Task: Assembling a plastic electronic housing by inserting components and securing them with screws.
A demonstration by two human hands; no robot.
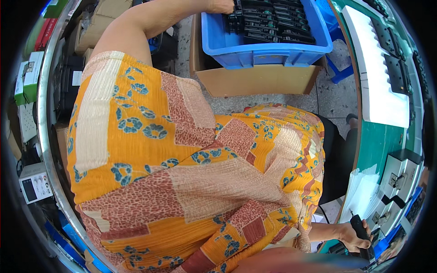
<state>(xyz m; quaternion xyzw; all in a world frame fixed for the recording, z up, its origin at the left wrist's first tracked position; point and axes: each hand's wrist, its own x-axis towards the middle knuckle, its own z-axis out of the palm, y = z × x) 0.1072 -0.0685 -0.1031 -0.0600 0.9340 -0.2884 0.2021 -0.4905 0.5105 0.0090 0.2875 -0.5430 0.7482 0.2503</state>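
Parts in the bin are touched by the left hand, grip unseen. A tool is gripped by the right hand. Next, one part likely must be grasped.

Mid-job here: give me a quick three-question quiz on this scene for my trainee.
1. True or false: the left hand reaches to the black parts in the blue crate.
2. What does the right hand grip? A) black handheld tool B) white sheet C) green carton
3. Fill in: the blue crate sits on a brown ___ box.
Key: 1 true; 2 A; 3 cardboard, the cardboard box.
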